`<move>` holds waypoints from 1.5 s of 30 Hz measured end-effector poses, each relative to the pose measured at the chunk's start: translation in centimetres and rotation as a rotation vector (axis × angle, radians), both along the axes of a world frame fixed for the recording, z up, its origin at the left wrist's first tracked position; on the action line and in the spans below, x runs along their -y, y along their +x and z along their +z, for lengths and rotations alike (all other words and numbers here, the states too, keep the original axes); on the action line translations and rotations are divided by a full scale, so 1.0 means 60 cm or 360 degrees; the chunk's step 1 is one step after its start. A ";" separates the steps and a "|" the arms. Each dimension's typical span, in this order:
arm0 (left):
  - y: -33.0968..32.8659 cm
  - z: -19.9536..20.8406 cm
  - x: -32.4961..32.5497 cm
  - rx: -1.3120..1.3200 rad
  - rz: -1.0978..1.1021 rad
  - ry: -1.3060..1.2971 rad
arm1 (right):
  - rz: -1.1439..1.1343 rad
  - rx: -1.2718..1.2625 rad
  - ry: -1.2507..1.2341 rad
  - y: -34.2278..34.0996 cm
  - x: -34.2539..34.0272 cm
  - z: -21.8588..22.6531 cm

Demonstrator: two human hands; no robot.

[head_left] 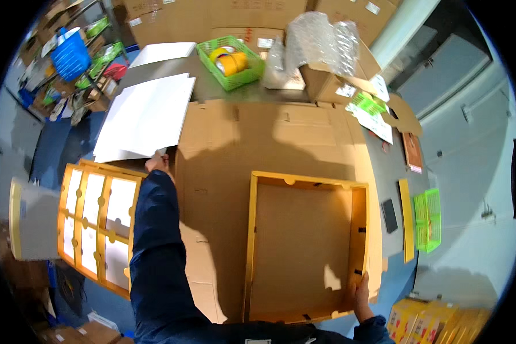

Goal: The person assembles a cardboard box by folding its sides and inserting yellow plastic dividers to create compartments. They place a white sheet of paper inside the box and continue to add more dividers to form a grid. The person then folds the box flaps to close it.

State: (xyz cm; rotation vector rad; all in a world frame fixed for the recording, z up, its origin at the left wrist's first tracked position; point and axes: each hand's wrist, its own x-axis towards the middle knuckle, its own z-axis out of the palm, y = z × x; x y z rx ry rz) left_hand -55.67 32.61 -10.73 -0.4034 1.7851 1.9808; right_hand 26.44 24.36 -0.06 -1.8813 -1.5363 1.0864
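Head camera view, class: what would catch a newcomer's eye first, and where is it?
Probably the large yellow rectangular frame on the brown flat cardboard, right of centre, with the right hand near its lower right corner. Next, likely, the bright white flat sheets at upper left, the left hand at their near right corner.

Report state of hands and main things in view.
Left hand: at edge of white sheets
Right hand: gripping side of yellow frame
Yellow frame: lying flat
White sheets: flat, overlapping
Green basket: holding yellow rolls
Box with bubble wrap: open
Divided box: white panels inside
Phone: lying flat
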 end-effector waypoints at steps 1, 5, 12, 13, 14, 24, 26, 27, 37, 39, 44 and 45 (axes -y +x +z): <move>-0.017 0.000 0.008 -0.0024 -0.0023 0.0017 | 0.0173 0.0276 0.0057 0.010 -0.007 -0.009; -0.069 0.019 0.061 0.0133 -0.0332 -0.0092 | 0.0644 0.0753 0.0337 -0.018 -0.021 0.015; 0.071 0.204 -0.026 -0.0199 -0.0126 0.0796 | 0.0524 0.0767 0.0325 -0.030 -0.001 0.040; 0.072 0.232 -0.020 -0.0300 -0.0164 0.0905 | 0.0515 0.0726 0.0278 -0.026 -0.007 0.031; 0.077 0.257 -0.014 -0.0325 -0.0188 0.0986 | 0.0503 0.0687 0.0230 -0.021 -0.014 0.019; 0.453 0.534 0.167 -0.0270 -0.0982 0.1197 | 0.0483 0.0597 0.0310 -0.055 -0.023 0.052; 0.538 0.562 0.215 -0.0383 -0.1177 0.1027 | 0.0457 0.0566 0.0536 -0.055 -0.012 0.064; 0.560 0.563 0.238 -0.0481 -0.1274 0.0939 | 0.0463 0.0540 0.0661 -0.053 -0.017 0.067; 0.701 0.621 0.429 -0.0903 -0.2691 0.0225 | 0.0200 -0.0954 0.0180 -0.006 -0.154 0.311; 0.719 0.619 0.425 -0.0943 -0.2813 0.0238 | 0.0203 -0.0767 0.0435 0.037 -0.192 0.246; 0.706 0.597 0.394 -0.0953 -0.2064 -0.0004 | -0.0021 -0.1331 0.0744 0.005 -0.147 0.353; 0.717 0.601 0.376 -0.1033 -0.1929 -0.0204 | -0.0020 -0.1361 0.0764 0.003 -0.142 0.365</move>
